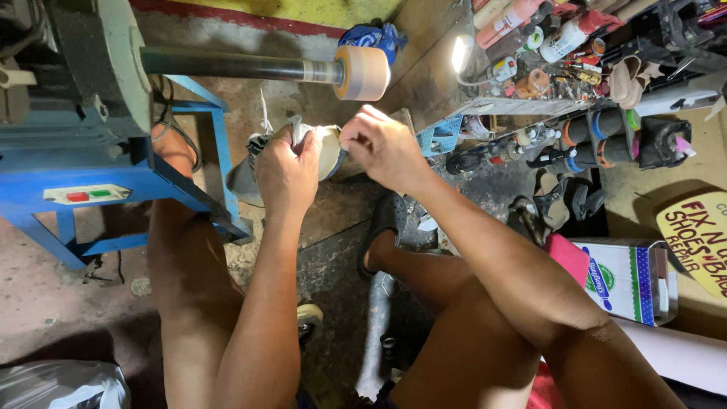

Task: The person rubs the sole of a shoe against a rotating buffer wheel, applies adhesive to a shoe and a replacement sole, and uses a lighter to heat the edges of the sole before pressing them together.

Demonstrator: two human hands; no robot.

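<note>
Bare forearms and knees fill the foreground above a stained concrete floor (68, 295). Beyond them stands a blue machine stand (91, 189), its long shaft ending in a tan sanding wheel (362, 73). Just below the wheel, the left hand (288, 170) grips a pale shoe (326, 151) from behind, fingers wrapped around it. The right hand (385, 148) pinches the shoe's edge between thumb and fingertips. Cluttered tool shelves (575, 83) rise at right.
</note>
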